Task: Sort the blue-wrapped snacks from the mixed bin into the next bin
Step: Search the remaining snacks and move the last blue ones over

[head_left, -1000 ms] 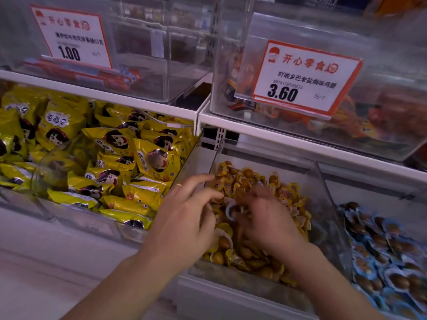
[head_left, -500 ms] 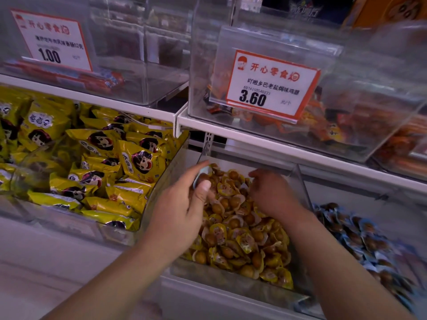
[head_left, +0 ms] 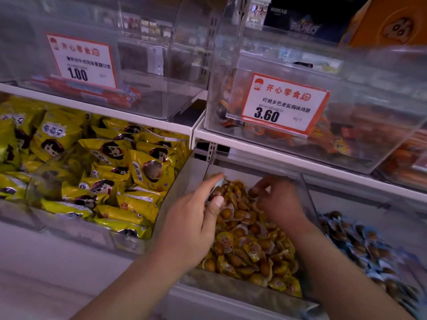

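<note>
The mixed bin point(head_left: 242, 294), a clear tub at centre, is heaped with small yellow-wrapped snacks point(head_left: 251, 248). My left hand point(head_left: 194, 222) reaches to the bin's back left. It pinches a small snack point(head_left: 215, 192) between forefinger and thumb, and the wrapper edge looks pale blue. My right hand point(head_left: 280, 200) hovers over the back of the pile with curled fingers pinching a brown snack point(head_left: 253, 192). Its wrapper colour is not clear. The neighbouring bin point(head_left: 392, 218) on the right holds several blue-wrapped snacks point(head_left: 360, 241).
A bin of large yellow packets point(head_left: 104, 172) stands on the left. The shelf above carries clear bins with price cards 1.00 point(head_left: 80, 61) and 3.60 point(head_left: 284, 105). A clear wall point(head_left: 308, 199) divides the mixed bin from the blue one.
Both hands have moved from the middle of the pile to the back of the mixed bin. My left forefinger and thumb have closed on a snack. The view has shifted.
</note>
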The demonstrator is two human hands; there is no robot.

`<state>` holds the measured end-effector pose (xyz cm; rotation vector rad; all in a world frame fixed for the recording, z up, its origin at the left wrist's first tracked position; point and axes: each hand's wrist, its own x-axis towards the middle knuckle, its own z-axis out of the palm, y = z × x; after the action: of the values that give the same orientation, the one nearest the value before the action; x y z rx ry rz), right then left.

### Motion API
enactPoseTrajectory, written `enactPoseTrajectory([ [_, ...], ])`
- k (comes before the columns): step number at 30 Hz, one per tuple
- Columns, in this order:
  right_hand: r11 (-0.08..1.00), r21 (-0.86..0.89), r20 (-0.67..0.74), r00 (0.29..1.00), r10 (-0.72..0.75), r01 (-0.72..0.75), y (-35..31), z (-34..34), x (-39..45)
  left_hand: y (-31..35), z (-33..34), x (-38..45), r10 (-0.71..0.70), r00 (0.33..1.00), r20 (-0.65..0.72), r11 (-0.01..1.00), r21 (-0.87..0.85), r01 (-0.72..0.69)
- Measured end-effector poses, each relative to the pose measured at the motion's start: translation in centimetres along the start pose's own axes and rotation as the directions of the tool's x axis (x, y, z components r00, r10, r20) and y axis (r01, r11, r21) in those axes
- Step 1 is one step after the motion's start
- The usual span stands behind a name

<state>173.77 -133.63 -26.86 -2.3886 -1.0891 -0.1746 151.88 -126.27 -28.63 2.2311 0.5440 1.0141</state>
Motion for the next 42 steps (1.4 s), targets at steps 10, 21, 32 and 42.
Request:
enactPoseTrajectory([
  [10,-0.312,0.763,0.628,0.763,0.151,-0.566,-2.2,-3.3,-12.1,4.4,6.1,-1.5,0.065,0.990,0.127,0.998,-0.026,-0.062],
  [21,0.794,0.584,0.113,0.986,0.124,-0.167,9.8,-11.0,-10.4,6.0,9.2,-1.0,0.151,0.944,0.294,0.988,-0.029,-0.149],
  [32,0.884,0.371,-0.217,0.899,0.380,-0.284,19.7,-13.4,-9.9,3.5,6.3,0.4,0.218,0.966,0.138,0.957,0.163,-0.239],
  [42,0.897,0.346,0.240,0.898,-0.369,0.276,-0.7,-3.4,-9.1,-0.9,-0.8,-2.3,-0.142,0.987,0.079,0.988,0.073,0.136],
])
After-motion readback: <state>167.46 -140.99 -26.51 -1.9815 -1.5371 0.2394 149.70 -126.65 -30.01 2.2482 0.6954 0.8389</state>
